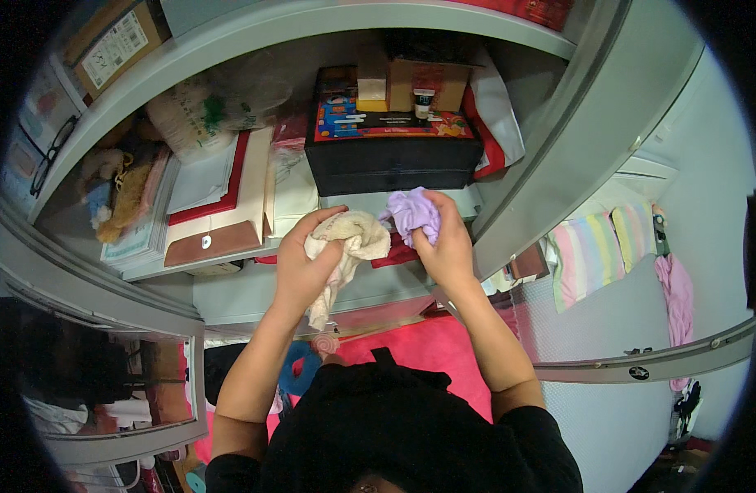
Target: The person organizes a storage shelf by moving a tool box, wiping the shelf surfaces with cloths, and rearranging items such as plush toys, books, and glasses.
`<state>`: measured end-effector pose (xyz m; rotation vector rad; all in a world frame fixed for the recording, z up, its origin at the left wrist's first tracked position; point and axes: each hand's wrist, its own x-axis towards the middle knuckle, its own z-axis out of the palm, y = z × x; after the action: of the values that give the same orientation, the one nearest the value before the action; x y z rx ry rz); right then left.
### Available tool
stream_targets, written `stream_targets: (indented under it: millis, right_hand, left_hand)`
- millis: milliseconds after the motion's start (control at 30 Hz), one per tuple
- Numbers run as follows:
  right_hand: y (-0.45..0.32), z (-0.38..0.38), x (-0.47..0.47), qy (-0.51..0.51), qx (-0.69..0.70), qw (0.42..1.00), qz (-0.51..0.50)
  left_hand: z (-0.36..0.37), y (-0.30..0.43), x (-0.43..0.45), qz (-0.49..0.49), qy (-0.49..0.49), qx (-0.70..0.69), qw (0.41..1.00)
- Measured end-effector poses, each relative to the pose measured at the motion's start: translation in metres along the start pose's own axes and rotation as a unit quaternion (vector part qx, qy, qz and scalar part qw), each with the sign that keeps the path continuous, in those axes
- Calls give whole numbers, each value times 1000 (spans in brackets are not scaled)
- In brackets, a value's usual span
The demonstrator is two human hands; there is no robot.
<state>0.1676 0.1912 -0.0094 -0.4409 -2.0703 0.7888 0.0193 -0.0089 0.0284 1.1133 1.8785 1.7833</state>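
My left hand [307,256] grips a bunched cream cloth [356,237], and one end of it dangles below the fingers. In my right hand [445,246] is a crumpled purple cloth [411,215]. The two cloths are side by side, close to each other, in front of the cabinet shelf [347,200]. Just beyond them stands a black box [393,163] with a colourful printed top. A small tube [423,103] stands upright on that box. Part of a dark red item [396,254] shows below the shelf edge, between my hands.
Left on the shelf lie a brown-flapped document folder [214,243], stacked papers [134,231] and plush toys [122,197]. Glass-paned doors [196,382] with metal frames stand open at both sides. Glasses [54,154] rest upper left. A striped cloth [590,249] hangs right.
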Motion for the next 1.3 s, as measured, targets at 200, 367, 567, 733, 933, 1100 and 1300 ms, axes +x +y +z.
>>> stream_targets:
  millis: [200, 367, 567, 733, 933, 1100, 1300]
  right_hand:
    - [-27, -15, 20, 31, -53, 994, -86]
    - [-24, -19, 41, 131, -110, 981, -97]
    - [-54, -10, 77, 133, -234, 941, -206]
    - [-70, 32, 100, 69, -292, 933, -200]
    - [-87, 51, 144, -26, -261, 943, -204]
    - [-71, 90, 184, -81, -265, 940, -201]
    - [-71, 87, 171, -46, -243, 944, -219]
  left_hand:
    - [-1, -8, 19, 247, 70, 225, 940]
    - [-2, -32, 38, 273, -15, 409, 870]
    - [-4, -34, 40, 273, -34, 412, 869]
    - [-4, -37, 41, 273, -53, 422, 863]
    - [-5, -39, 40, 262, -54, 412, 871]
    - [-2, -38, 40, 266, -61, 407, 872]
    - [-1, -37, 40, 266, -49, 408, 872]
